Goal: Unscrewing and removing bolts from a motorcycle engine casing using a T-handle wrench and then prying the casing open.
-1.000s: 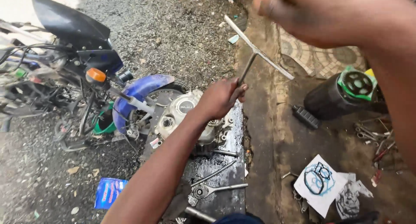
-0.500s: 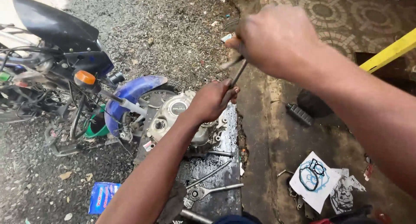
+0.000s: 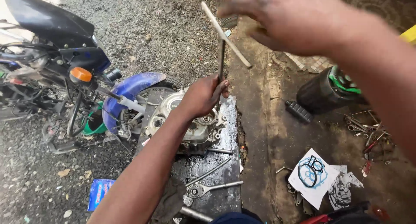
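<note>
T-handle wrench [image 3: 221,55] stands near upright over the engine case [image 3: 190,122], long axis vertical. Left hand [image 3: 203,96] clasps the shaft low, nearer the case. Right hand [image 3: 277,18], blurred, loosely on the crossbar above; grip unclear.

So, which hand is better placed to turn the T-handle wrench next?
Probably the right hand: it is already at the crossbar of the T-handle wrench. The left hand grips the shaft low, near the engine case, steadying it.
</note>
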